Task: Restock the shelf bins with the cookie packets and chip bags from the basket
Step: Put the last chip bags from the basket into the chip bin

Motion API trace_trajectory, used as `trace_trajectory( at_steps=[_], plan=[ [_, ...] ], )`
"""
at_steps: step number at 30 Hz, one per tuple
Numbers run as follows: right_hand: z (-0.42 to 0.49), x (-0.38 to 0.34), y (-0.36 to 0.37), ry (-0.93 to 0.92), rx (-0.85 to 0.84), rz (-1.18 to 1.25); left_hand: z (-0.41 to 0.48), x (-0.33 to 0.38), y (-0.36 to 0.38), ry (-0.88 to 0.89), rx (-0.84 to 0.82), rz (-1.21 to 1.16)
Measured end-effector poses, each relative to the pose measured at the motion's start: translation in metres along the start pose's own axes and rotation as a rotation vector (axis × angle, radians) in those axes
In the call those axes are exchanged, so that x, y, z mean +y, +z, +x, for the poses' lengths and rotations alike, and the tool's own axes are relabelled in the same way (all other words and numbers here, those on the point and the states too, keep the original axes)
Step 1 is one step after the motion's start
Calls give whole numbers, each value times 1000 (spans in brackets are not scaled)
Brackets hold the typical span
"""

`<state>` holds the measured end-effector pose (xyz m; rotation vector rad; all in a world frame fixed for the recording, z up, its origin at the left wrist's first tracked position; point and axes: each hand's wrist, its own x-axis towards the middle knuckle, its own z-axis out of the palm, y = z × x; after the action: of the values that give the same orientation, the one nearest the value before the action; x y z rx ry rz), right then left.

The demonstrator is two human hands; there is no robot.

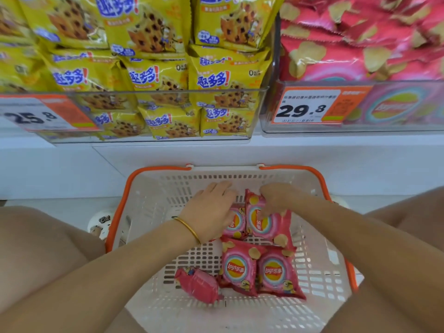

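Note:
A white basket with an orange rim [119,212] sits on the floor between my knees. Several pink chip bags lie in it: two side by side [237,267] [278,272] and a crumpled one [197,283] nearer me. My right hand [276,200] grips the top of a further chip bag [266,227] at the basket's far side, fingers curled over it. My left hand [211,210] lies with straight fingers over a neighbouring chip bag [236,223], which is mostly hidden beneath it. No cookie packets show in the basket.
Above, a clear shelf bin holds yellow cookie packets [156,78] behind a 25.8 price tag [36,116]. To its right, another clear bin holds pink chip bags [348,44] with a 29.8 tag [305,109]. A white shelf ledge [240,150] runs below. A shoe [101,222] stands left of the basket.

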<state>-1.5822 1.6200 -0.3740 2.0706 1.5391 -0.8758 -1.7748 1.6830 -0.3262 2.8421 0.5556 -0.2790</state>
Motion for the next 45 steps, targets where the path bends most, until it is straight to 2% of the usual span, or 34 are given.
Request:
trace_trajectory(
  at_steps=[4,8,14,17,21,23,27,32,36,39,45],
  plan=[
    [-42,-14,-41,-197,13,-106,1,2,-14,-15,-12,-214],
    [-77,-25,-57,-303,139,-167,2,4,-22,-27,-79,-380],
    [-90,-32,-58,-380,256,-15,1,4,-27,-63,-90,-531],
    [-90,-22,-61,-346,271,201,-2,-2,-32,-136,-72,-586],
    [-90,-5,-65,-274,261,656,-6,-11,-33,-247,-10,-701],
    [-88,-4,-63,-267,257,810,-7,-13,-33,-271,-21,-722],
    [-85,-9,-59,-266,256,821,-9,-17,-28,-295,-130,-793],
    [-86,-5,-61,-192,249,967,-9,-15,-33,-367,-1,-1061],
    [-87,-3,-60,-177,186,1021,-10,-15,-34,-441,6,-1244],
    [-88,-5,-59,-162,114,1059,-12,-15,-31,-468,13,-1250],
    [-87,-8,-58,-109,165,1097,-10,-15,-31,-526,59,-1297]
  ],
)
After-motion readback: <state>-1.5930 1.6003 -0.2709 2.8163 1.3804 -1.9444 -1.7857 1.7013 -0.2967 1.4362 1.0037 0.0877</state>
